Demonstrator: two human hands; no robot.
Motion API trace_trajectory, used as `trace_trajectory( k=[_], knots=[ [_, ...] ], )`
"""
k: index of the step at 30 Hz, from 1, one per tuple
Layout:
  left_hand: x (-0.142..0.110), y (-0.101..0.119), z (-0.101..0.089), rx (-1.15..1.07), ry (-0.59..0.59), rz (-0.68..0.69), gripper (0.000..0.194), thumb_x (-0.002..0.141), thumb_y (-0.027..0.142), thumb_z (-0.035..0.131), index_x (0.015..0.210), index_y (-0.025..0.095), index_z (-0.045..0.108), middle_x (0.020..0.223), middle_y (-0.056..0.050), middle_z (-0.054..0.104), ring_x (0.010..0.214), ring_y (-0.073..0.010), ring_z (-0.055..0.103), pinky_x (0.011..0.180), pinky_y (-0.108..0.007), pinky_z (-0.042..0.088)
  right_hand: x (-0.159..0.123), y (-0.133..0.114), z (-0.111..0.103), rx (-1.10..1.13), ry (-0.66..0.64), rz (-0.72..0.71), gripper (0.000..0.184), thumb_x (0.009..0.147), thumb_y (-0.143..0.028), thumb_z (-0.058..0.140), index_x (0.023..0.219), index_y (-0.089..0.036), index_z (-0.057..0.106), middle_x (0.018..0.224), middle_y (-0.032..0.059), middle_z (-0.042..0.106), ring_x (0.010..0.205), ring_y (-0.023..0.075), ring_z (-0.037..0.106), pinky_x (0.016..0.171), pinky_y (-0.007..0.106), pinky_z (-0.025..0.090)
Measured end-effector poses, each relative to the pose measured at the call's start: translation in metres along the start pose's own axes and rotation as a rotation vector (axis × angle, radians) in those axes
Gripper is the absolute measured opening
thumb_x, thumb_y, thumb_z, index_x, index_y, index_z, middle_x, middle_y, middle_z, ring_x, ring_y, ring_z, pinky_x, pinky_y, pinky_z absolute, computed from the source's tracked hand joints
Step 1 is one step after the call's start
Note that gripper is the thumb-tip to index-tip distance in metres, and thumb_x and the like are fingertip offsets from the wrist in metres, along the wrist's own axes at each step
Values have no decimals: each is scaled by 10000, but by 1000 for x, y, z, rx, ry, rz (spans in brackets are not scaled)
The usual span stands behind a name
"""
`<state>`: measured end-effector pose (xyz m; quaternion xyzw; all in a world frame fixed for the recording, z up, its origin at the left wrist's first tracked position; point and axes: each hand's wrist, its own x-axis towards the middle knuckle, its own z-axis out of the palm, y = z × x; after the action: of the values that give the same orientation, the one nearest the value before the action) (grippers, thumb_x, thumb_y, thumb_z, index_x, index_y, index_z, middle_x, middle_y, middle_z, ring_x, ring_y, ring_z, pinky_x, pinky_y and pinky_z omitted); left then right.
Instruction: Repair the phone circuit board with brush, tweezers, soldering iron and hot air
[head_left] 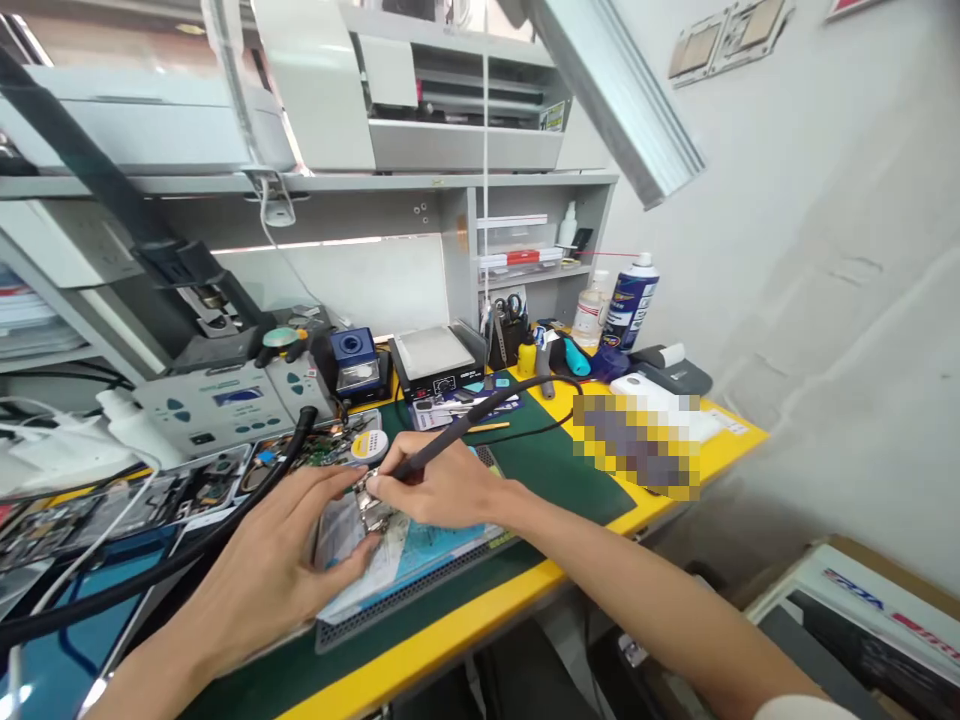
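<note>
My right hand is closed in a pen grip around a soldering iron, whose cord loops away to the right. The iron's tip is hidden behind my fingers. Between thumb and fingertips, my left hand steadies a small silvery circuit board. It rests on a white-and-blue sheet over a grey perforated plate. Both hands meet at the board, with the iron's front end over it. A small round tub with a yellow-and-white lid stands just beyond.
A soldering station stands at the left, with trays of loose boards before it. A black hose crosses the left side. At the back are a hot plate and a spray can. The green mat ends at a yellow table edge.
</note>
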<state>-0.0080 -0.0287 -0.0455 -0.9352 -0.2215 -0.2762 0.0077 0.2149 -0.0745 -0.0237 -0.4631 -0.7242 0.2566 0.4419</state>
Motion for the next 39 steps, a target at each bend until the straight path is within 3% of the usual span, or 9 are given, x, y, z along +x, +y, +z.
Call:
trace_trajectory(
  k=[11,19,28,39],
  knots=[
    [3,10,-5,41,-25,-22,481,889,356,661,1314,185,516,1232,-133,637,1133,-276,637,981,-421,543,1,5,-8,-1,18,93,148,834,-183,658,717,-192,568,641,-44,592,596,118,550,554,236,380],
    [3,11,-8,49,-9,-20,475,873,349,666,1301,186,538,1237,-127,654,1131,-274,646,993,-424,545,-1,-1,-9,-3,-58,71,164,876,-308,655,774,-188,610,706,-15,615,608,125,549,533,231,381],
    [2,11,-7,54,-60,-39,493,877,369,666,1317,198,523,1252,-118,658,1159,-286,639,1006,-456,546,1,1,-10,27,-41,107,144,845,-233,649,727,-193,576,662,-32,596,594,118,529,534,226,375],
    [3,15,-9,98,-38,-29,494,882,392,650,1324,203,537,1259,-125,666,1153,-291,659,1009,-451,551,0,-1,-12,82,-60,125,162,835,-208,622,710,-209,520,584,-58,526,533,117,488,494,230,346]
  ],
)
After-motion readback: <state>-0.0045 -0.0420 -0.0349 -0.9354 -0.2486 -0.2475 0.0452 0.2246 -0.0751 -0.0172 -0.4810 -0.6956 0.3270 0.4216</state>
